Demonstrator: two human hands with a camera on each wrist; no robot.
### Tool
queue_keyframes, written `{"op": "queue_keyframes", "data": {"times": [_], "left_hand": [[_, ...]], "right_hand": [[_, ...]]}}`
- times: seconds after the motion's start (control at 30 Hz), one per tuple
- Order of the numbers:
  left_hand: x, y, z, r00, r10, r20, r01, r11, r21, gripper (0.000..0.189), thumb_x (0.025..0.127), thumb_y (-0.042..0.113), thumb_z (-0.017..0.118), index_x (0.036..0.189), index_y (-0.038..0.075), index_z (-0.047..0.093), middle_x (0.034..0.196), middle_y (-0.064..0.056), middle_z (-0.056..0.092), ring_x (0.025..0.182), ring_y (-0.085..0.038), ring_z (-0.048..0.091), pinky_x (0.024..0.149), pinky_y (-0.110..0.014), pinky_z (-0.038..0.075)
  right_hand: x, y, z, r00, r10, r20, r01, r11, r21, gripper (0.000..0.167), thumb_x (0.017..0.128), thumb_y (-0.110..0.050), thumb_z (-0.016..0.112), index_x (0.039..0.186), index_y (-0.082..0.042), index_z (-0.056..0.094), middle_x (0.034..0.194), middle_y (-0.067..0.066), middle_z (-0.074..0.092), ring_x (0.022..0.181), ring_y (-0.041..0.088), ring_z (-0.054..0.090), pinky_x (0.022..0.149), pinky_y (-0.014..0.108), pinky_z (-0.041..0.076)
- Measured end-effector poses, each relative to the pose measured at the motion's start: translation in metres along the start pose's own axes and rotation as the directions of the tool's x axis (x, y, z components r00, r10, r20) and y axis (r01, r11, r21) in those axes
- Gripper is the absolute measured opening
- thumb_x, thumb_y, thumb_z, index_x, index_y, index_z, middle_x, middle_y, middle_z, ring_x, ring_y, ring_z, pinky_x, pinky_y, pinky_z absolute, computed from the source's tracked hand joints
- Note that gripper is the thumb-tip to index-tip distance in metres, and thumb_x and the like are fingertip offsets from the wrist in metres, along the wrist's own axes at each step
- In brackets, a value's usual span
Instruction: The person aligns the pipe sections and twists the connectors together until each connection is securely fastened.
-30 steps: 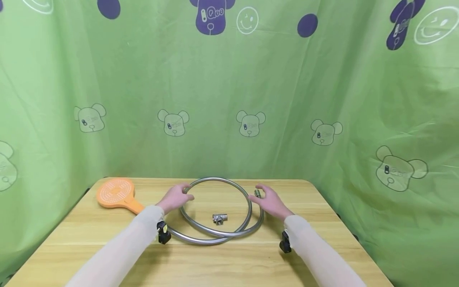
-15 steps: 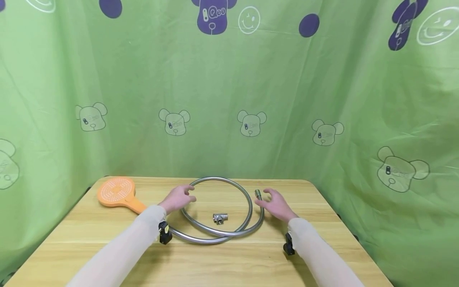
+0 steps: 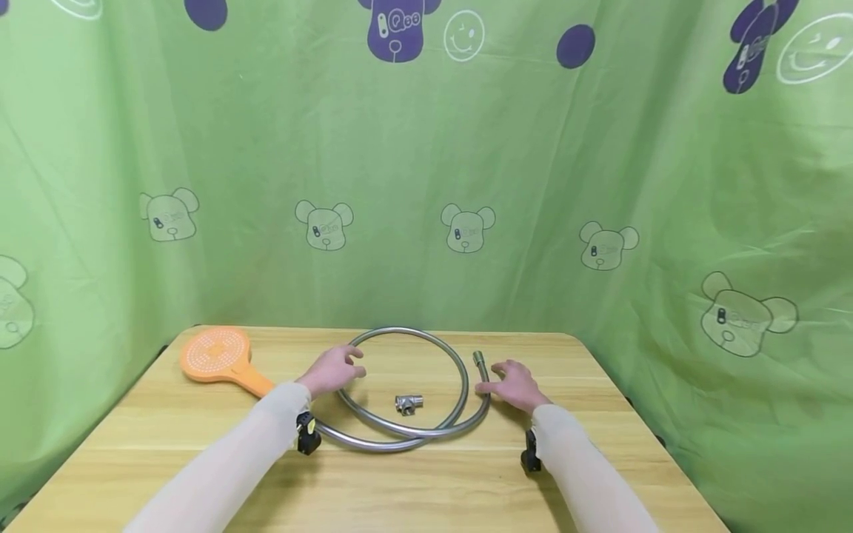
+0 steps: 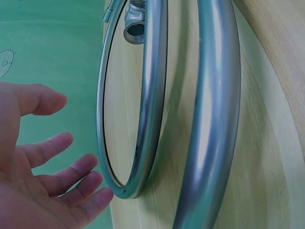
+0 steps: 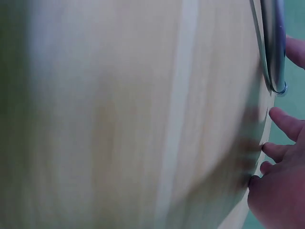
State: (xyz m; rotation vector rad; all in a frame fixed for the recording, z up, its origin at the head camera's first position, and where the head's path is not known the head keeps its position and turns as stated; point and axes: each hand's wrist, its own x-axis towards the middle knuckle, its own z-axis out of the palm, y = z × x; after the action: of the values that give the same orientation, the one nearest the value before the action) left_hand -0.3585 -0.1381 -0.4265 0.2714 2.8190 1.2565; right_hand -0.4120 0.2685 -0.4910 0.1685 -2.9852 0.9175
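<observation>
A silvery metal shower hose (image 3: 426,433) lies looped on the table, its end connector (image 3: 477,357) pointing away at the right. My left hand (image 3: 333,370) hovers at the loop's left side, fingers loosely spread and holding nothing; in the left wrist view, its fingertips (image 4: 102,196) come close to the hose (image 4: 214,105). My right hand (image 3: 514,386) is just right of the hose end, its thumb overlapping the hose and its fingers apart from it. Inside the loop lies a small chrome tee fitting (image 3: 408,404), partly visible in the left wrist view too.
An orange shower head (image 3: 216,357) lies at the table's back left, the end of its handle hidden behind my left forearm. The wooden table (image 3: 426,492) has green printed curtain (image 3: 400,148) behind and along both sides. A black camera (image 3: 308,433) sits on each wrist.
My right hand has shifted right and toward me, from over the hose connector to beside the hose below it. My left hand has barely moved. The hose, fitting and shower head stay put.
</observation>
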Motion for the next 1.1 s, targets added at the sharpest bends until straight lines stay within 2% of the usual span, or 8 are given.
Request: {"op": "queue_keyframes", "data": {"times": [0.3,0.43,0.63,0.87,1.1], "left_hand": [[0.001,0.002,0.003,1.0,0.009,0.014,-0.009,1.0,0.024,0.046,0.089,0.022,0.07,0.13,0.005,0.063,0.128,-0.025,0.062,0.112,-0.035,0.061,0.097,-0.052,0.052],[0.001,0.002,0.005,1.0,0.005,0.022,-0.006,1.0,0.019,0.043,0.089,0.022,0.069,0.128,0.004,0.064,0.127,-0.024,0.063,0.114,-0.035,0.061,0.098,-0.053,0.052],[-0.001,0.005,0.005,1.0,-0.004,0.028,0.004,1.0,0.028,0.041,0.09,0.023,0.069,0.125,0.004,0.065,0.125,-0.02,0.065,0.113,-0.034,0.062,0.099,-0.052,0.052],[-0.005,0.008,0.004,0.999,-0.01,0.03,0.009,0.999,0.032,0.038,0.09,0.023,0.068,0.123,0.005,0.066,0.125,-0.019,0.065,0.114,-0.034,0.062,0.099,-0.052,0.052],[-0.006,0.011,0.004,1.0,-0.002,0.028,0.001,0.999,0.034,0.037,0.09,0.023,0.069,0.123,0.004,0.066,0.123,-0.019,0.066,0.113,-0.033,0.062,0.098,-0.052,0.052]], "right_hand": [[0.0,0.0,0.005,1.0,0.012,-0.005,-0.012,0.999,-0.042,0.087,0.08,-0.055,0.073,0.144,-0.001,0.051,0.158,0.034,0.028,0.147,0.052,0.021,0.117,0.072,0.014],[-0.003,-0.009,0.004,0.999,0.033,-0.015,-0.033,0.999,-0.036,0.083,0.08,-0.05,0.073,0.144,-0.002,0.051,0.158,0.034,0.027,0.148,0.051,0.019,0.117,0.072,0.012],[-0.009,-0.021,0.002,0.999,0.03,-0.042,-0.032,0.998,-0.049,0.077,0.081,-0.046,0.074,0.14,-0.001,0.055,0.157,0.035,0.028,0.146,0.053,0.022,0.117,0.071,0.015],[-0.005,-0.022,0.005,0.997,0.042,-0.06,-0.044,0.999,-0.019,0.07,0.082,-0.042,0.074,0.136,-0.002,0.057,0.159,0.031,0.028,0.149,0.048,0.021,0.119,0.069,0.009],[-0.009,-0.024,0.006,0.994,0.056,-0.097,-0.056,0.998,0.011,0.059,0.082,-0.035,0.077,0.128,-0.003,0.063,0.156,0.03,0.034,0.148,0.048,0.023,0.119,0.069,0.01]]}}
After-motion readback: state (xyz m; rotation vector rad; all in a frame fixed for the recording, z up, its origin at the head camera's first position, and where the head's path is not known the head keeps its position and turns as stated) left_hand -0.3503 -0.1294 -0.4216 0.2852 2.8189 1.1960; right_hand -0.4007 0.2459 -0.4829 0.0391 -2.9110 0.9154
